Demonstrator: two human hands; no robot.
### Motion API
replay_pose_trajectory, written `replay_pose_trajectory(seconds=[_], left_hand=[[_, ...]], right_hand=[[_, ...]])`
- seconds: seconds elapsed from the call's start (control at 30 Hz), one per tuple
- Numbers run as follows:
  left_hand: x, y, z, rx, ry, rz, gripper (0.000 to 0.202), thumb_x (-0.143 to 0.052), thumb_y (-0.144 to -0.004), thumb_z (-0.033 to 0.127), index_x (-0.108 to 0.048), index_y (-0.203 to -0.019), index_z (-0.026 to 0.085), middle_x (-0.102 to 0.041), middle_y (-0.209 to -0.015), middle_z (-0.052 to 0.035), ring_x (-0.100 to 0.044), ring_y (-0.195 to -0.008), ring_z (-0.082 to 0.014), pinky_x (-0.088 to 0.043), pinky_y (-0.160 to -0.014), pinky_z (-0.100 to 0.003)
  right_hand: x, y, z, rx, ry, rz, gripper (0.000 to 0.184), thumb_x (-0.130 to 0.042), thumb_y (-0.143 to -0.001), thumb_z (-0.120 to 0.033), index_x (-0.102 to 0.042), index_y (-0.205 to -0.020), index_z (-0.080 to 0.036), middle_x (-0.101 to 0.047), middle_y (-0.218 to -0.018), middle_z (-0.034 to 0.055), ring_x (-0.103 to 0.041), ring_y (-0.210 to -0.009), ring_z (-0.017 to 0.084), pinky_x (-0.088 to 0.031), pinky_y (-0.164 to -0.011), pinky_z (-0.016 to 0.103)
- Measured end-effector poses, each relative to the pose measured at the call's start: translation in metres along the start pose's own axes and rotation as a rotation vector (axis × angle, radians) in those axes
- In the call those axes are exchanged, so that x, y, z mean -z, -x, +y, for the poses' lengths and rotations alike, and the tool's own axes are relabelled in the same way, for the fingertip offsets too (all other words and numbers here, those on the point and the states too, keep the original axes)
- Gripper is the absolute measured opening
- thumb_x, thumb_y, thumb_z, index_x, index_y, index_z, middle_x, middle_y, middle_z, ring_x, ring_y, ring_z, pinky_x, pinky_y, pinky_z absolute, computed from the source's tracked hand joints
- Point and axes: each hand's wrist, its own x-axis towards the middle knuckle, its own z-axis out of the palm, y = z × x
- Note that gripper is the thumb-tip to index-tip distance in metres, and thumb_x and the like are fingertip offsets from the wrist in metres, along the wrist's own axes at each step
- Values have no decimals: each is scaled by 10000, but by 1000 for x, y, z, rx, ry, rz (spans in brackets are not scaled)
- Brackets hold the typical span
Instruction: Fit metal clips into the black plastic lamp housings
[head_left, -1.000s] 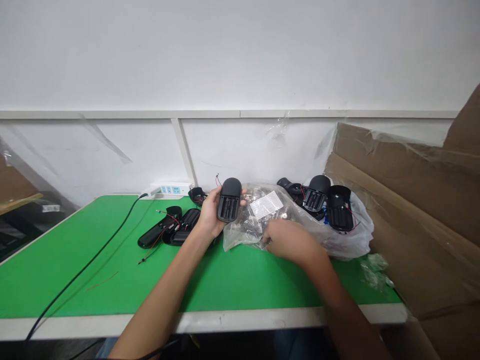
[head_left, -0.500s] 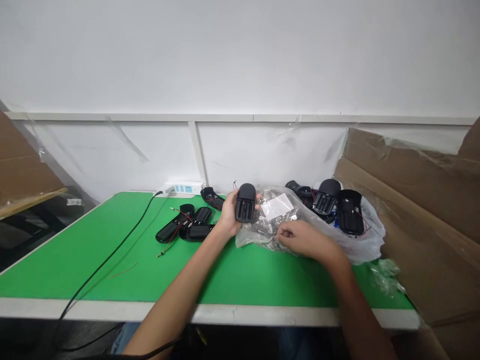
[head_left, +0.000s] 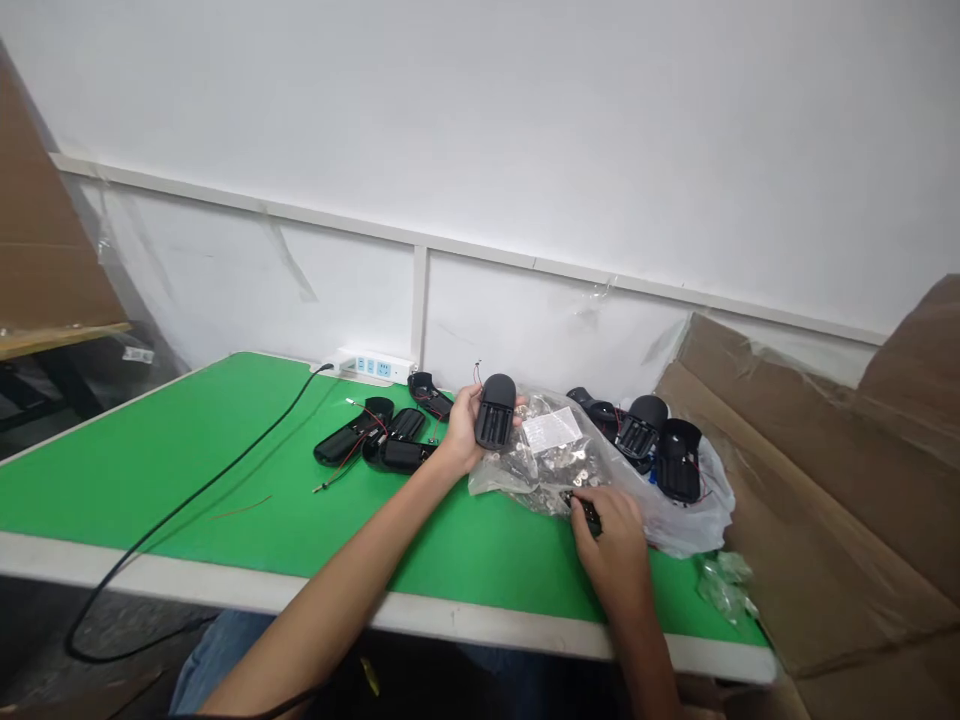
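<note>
Left hand and right hand are bare, slim. Left forearm and right forearm are bare too, smooth, narrowing toward the hands. A thin black cable crosses the left forearm, low down. Jeans show under the front edge of the worktop, toward its left: mid-blue, plain. Rest below is shadowed, detail lost.

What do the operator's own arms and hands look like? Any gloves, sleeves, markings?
Left hand and right hand are both ungloved, five-fingered, with no ring visible. Left forearm and right forearm show no sleeve, watch or clear markings within the frame.
</note>
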Motion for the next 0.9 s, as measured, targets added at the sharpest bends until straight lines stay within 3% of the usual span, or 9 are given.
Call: replay_pose_trajectory(seconds=[0.17,0.37,0.6,0.77,0.9], left_hand=[[-1,0,0,11,95,17,457,-476,-951,359,-690,-1246,85,-815,-939,-166,-774,-666,-260,-563,-491,-298],[-7,2,-3,4,102,8,415,-514,-1002,332,-666,-1311,100,-816,-1035,-172,-799,-777,-263,-638,-648,-341],[-9,7,-5,118,144,-161,505,-375,-1076,350,-573,-1455,81,-769,-1229,-219,-788,-1038,-320,-646,-860,-454],[-6,6,-12,182,203,-284,505,-417,-1077,283,-504,-1505,31,-719,-1336,-254,-757,-1153,-331,-641,-887,-420],[-9,7,-12,160,238,-231,482,-396,-1113,304,-482,-1514,50,-731,-1306,-241,-771,-1121,-289,-656,-857,-347]], right_hand=[[-6,3,4,11,100,51,232,-571,-1026,-388,-699,-992,-198,-727,-975,94,-621,-980,284,-452,-964,473],[-2,5,-1,-9,145,87,266,-611,-1018,-390,-655,-838,-200,-676,-924,88,-619,-978,276,-425,-976,458],[5,3,-3,-40,71,82,293,-576,-1061,-406,-694,-895,-196,-714,-933,81,-625,-950,251,-451,-940,412],[8,2,-5,-93,46,111,378,-567,-1062,-503,-735,-916,-198,-734,-932,88,-655,-929,251,-481,-909,396],[10,2,-9,-146,19,111,411,-529,-1073,-525,-717,-923,-191,-751,-929,97,-688,-917,250,-507,-878,377]])
